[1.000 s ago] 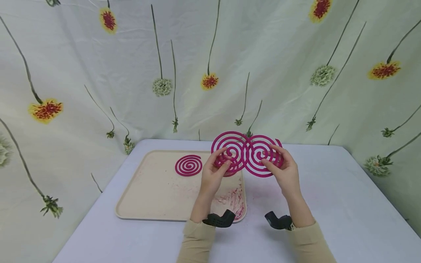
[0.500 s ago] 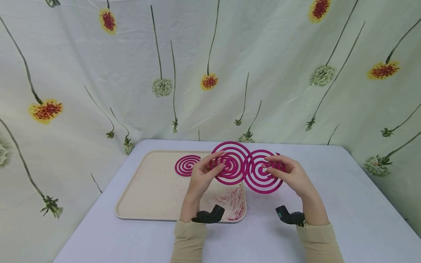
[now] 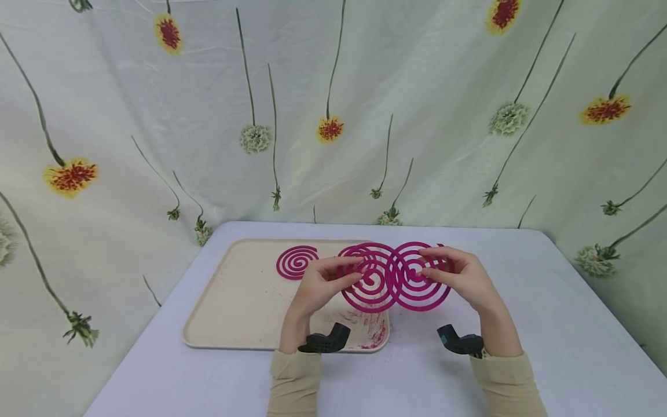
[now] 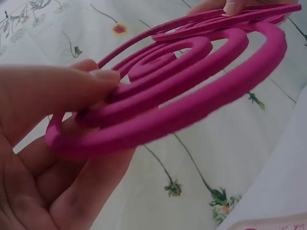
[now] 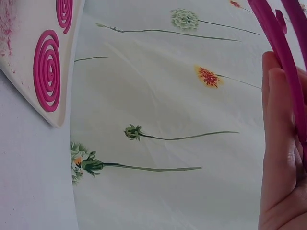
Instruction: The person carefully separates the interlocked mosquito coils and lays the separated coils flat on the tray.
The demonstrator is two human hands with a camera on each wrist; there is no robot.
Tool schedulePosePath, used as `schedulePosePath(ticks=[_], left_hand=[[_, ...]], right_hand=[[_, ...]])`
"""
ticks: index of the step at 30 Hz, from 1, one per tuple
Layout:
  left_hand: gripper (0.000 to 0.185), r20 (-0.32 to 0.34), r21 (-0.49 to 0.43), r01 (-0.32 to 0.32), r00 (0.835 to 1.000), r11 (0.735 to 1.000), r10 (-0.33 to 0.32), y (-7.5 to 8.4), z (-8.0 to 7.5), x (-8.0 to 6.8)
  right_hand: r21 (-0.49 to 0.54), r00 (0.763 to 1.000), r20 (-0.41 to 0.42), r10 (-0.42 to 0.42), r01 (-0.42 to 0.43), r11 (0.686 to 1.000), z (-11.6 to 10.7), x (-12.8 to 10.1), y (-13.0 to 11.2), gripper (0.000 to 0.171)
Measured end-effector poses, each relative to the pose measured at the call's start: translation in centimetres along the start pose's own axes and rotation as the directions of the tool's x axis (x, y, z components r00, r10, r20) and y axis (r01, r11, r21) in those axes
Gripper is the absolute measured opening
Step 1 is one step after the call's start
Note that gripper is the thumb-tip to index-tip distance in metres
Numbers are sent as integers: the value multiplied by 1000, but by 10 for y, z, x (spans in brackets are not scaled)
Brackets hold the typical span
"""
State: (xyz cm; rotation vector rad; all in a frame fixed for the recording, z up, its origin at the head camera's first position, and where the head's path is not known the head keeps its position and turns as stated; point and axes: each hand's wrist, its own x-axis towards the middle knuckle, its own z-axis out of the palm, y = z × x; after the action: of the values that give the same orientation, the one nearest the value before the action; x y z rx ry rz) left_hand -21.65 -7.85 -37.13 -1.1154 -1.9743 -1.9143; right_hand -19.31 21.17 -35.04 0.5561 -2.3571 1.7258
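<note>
Two pink spiral coils are held side by side above the table, overlapping where they meet. My left hand (image 3: 350, 274) pinches the left coil (image 3: 376, 292) by its left part. In the left wrist view the left hand (image 4: 98, 129) has its thumb on top of the left coil (image 4: 201, 91) and its fingers beneath. My right hand (image 3: 428, 264) pinches the right coil (image 3: 421, 296) near its centre. The right wrist view shows only the right hand's fingers (image 5: 280, 158) along the right coil's edge (image 5: 282, 50). The held coils hang over the right edge of a beige tray (image 3: 234, 307).
Another pink coil (image 3: 297, 262) lies flat at the back of the tray (image 5: 57, 117), seen in the right wrist view too as a coil (image 5: 46, 69) with part of a further coil (image 5: 64, 13) beside it. Pink dust (image 3: 371, 330) marks the tray's right corner. The lavender table (image 3: 547, 324) is backed by a flowered cloth (image 3: 443, 116).
Both hands have come down with the coils. The left coil, first level with the right one and then raised above it, is level again. My left hand moved left.
</note>
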Motion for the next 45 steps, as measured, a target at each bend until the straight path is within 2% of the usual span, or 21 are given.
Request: schedulePosePath(ticks=[4,8,12,15,17,19,21,23,25,26,27,29,33,36,39,41,43,45], left_hand=[[29,-93,41,68,994,997,-64,2,3,2],[27,-207,48,100,974,994,-88,3,8,5],[25,-311,57,102,947,993,-79,1,13,7],[24,-391,39,105,917,994,-81,0,18,10],[24,-447,-4,106,889,994,-97,-1,23,12],[25,-507,-52,111,853,993,-121,-2,28,14],[25,-566,-123,119,807,985,-168,-3,34,17],[26,-619,-189,132,754,973,-222,-5,40,19],[27,-661,-226,145,704,963,-261,-7,46,20],[28,-677,-244,140,684,960,-272,-7,48,21],[28,-693,-255,137,665,957,-279,-7,50,21],[30,-717,-276,115,636,954,-284,-8,53,22],[35,-744,-351,55,590,935,-314,-7,58,23],[37,-745,-392,26,578,920,-333,-8,61,23],[38,-730,-424,10,588,905,-349,-9,62,23],[38,-709,-446,15,605,895,-364,-8,64,23],[38,-684,-463,21,628,886,-372,-9,65,23],[38,-665,-452,36,652,891,-364,-9,66,22]], right_hand=[[39,999,-32,20,-19,999,4,1,-1,41],[66,998,-67,21,-17,998,7,2,-1,41],[86,996,-91,23,-15,996,11,5,1,40],[114,989,-138,46,-31,993,15,7,3,40],[152,978,-196,75,-45,987,19,9,4,41],[203,957,-269,105,-50,978,25,11,4,42],[253,930,-343,129,-40,967,31,13,3,42],[302,905,-399,148,-22,953,37,15,2,41],[330,891,-427,156,-7,944,42,15,0,41],[341,888,-434,154,4,940,44,15,-1,42],[349,889,-433,149,13,937,46,15,-1,42],[365,901,-414,132,31,930,49,15,-1,44],[377,937,-346,52,89,922,55,16,1,52],[389,948,-317,-7,137,911,61,16,2,58],[413,944,-327,-46,187,891,66,16,2,62],[435,939,-337,-66,218,873,69,17,3,65],[456,937,-338,-88,245,856,71,17,2,68],[463,938,-330,-107,260,847,71,17,3,69]])
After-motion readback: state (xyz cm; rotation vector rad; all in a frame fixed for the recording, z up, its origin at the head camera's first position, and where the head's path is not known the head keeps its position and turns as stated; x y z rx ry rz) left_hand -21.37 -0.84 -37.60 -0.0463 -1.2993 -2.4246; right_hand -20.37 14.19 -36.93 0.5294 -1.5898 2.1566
